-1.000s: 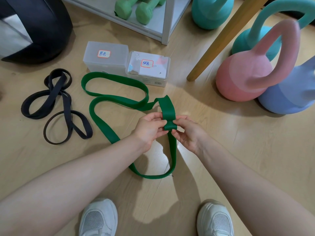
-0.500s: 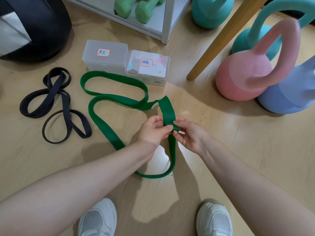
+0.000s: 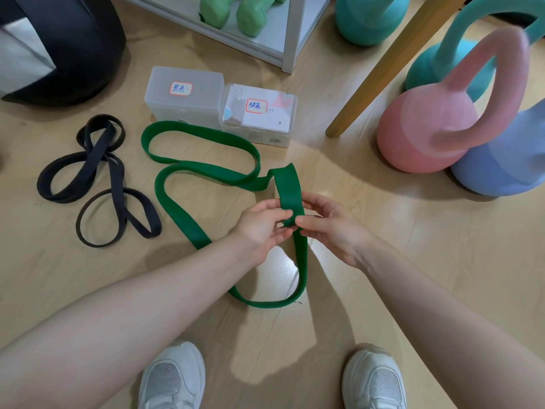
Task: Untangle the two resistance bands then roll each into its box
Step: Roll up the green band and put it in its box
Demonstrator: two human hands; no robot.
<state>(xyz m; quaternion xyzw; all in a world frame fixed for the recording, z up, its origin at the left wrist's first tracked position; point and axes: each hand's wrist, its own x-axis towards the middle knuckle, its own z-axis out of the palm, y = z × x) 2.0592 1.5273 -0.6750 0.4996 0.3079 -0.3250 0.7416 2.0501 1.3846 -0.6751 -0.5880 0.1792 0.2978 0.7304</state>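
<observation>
A wide green resistance band (image 3: 182, 202) snakes over the wooden floor in loose loops. One folded end of it rises between my hands. My left hand (image 3: 262, 228) and my right hand (image 3: 330, 228) both pinch that fold, thumbs meeting on a small tight curl of band. A narrower black band (image 3: 115, 184) lies apart to the left, twisted over itself in several loops. Behind the green band stand two translucent boxes side by side: the left box (image 3: 184, 95) and the right box (image 3: 259, 113), each with a red-edged label.
A pink kettlebell (image 3: 427, 131), a lilac one (image 3: 507, 160) and teal ones (image 3: 368, 19) crowd the right. A slanted wooden leg (image 3: 383, 72) lands near the boxes. A shelf (image 3: 274, 39) with green dumbbells is behind, a dark ball (image 3: 59, 45) far left. My white shoes (image 3: 174, 379) are below.
My hands stayed in place while the fingers turned the green band's end over into a tighter curl. The loop lying toward my feet has shifted slightly.
</observation>
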